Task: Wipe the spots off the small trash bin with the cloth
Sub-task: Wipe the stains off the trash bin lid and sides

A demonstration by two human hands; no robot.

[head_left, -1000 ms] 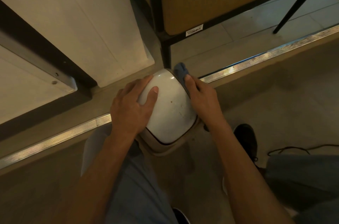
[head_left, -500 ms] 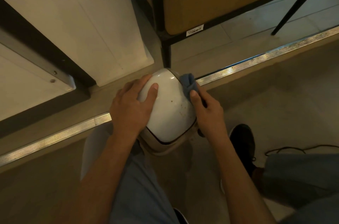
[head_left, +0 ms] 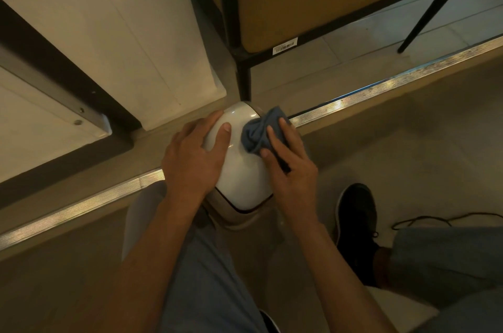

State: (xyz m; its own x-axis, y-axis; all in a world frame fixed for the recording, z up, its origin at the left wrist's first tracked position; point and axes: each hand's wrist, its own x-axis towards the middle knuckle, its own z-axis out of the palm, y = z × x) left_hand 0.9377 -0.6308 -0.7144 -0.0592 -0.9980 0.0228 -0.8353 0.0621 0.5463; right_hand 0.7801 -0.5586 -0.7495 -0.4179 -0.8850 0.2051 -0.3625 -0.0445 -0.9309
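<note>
- On the floor between my knees: small trash bin (head_left: 242,174), white domed lid up, set against the metal threshold strip (head_left: 381,87) and a black frame leg (head_left: 243,79).
- Cloth (head_left: 257,132), blue and bunched, pressed on the lid's upper right.
- Right hand (head_left: 291,166) closed around the cloth, fingertips bearing down on it.
- Left hand (head_left: 193,155) spread flat over the lid's left side, thumb on top, steadying; holds nothing else.
- Step in hand: wiping the lid. No spots visible on the bare part; under the cloth, cannot tell.
- Next move, my judgement: lift the cloth aside to check, then rub across the remaining surface while the left hand braces.
- Nearby: my black shoe (head_left: 356,223) and a dark cord (head_left: 446,219), well clear.
</note>
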